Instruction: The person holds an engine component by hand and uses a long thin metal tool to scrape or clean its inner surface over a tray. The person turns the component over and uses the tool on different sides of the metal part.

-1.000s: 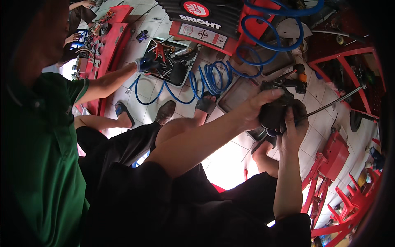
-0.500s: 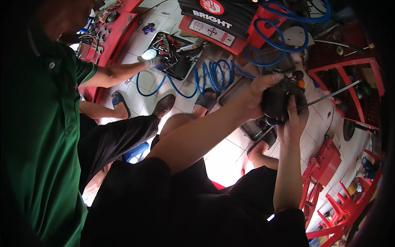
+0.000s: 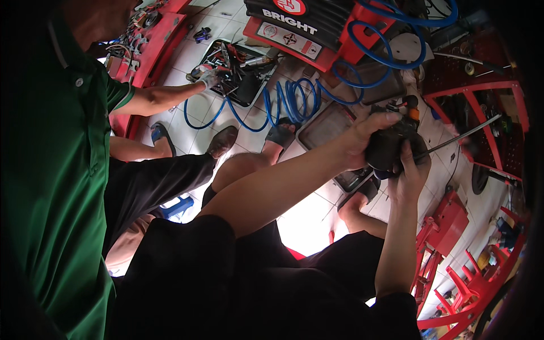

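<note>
Head view: we're looking down at a tiled floor (image 3: 226, 28), and that blue hose coil (image 3: 290, 96) is our landmark.
Left hand (image 3: 361, 141): clasped round the left side of a black part (image 3: 386, 152), thumb laid over the top, fingers tucked behind and out of sight.
Right hand (image 3: 411, 167): closed in on the lower right side of the black part, thumb standing up along it.
Black part: up off the floor, to the lower right of the hose coil, pinned between both palms; too dark to say what kind.
Rod (image 3: 464, 135): thin, metallic, slanting up and away from beside the right hand, far right of the hose coil; whether the fingers grip it, I can't tell.
Drill (image 3: 413, 109): orange and black, just past the black part, right of the hose coil, half covered.
Tool tray (image 3: 264, 83): just left of the hose coil, heaped with tools.
Glove (image 3: 209, 77): a co-worker's, over at the tool tray's left side; its grip is unclear.
Green shirt (image 3: 62, 187): same co-worker, far left of the hose coil.
Red stand (image 3: 311, 59): beyond the hose coil, fronted in black.
</note>
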Available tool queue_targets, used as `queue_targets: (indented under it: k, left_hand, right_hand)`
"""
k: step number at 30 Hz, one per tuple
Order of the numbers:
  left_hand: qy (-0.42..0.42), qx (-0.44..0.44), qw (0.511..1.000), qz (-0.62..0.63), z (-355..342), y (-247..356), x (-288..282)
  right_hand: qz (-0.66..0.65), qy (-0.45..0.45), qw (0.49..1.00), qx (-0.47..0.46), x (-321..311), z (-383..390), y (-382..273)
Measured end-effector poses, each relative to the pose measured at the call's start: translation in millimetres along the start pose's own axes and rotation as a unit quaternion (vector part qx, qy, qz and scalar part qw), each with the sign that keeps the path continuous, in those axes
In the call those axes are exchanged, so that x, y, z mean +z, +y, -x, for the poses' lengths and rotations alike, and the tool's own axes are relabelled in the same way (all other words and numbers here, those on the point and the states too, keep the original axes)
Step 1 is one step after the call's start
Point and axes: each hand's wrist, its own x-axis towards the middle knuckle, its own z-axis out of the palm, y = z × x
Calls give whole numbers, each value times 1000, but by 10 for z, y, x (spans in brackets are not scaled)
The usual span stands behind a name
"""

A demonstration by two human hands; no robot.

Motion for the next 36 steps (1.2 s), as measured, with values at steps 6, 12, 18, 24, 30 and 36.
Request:
queue_targets:
  k: [6, 12, 18, 24, 30, 36]
  left_hand:
    - [-2, -17, 1000, 5, -3, 76, 10]
    - [24, -13, 999, 45, 12, 110, 7]
    - [25, -6, 999, 36, -10, 127, -27]
    - [7, 11, 999, 42, -13, 114, -6]
    - [21, -22, 999, 43, -4, 126, 6]
    - [30, 17, 999, -18, -9, 58, -43]
  right_hand:
    - [43, -2, 999, -14, -39, -58, 79]
    - [18, 57, 998, -7, 112, -72, 76]
    - [38, 47, 996, -58, 158, -76, 138]
    - [17, 50, 996, -76, 195, -74, 144]
    - [-39, 54, 997, -23, 134, -47, 110]
    - [24, 58, 998, -20, 86, -47, 127]
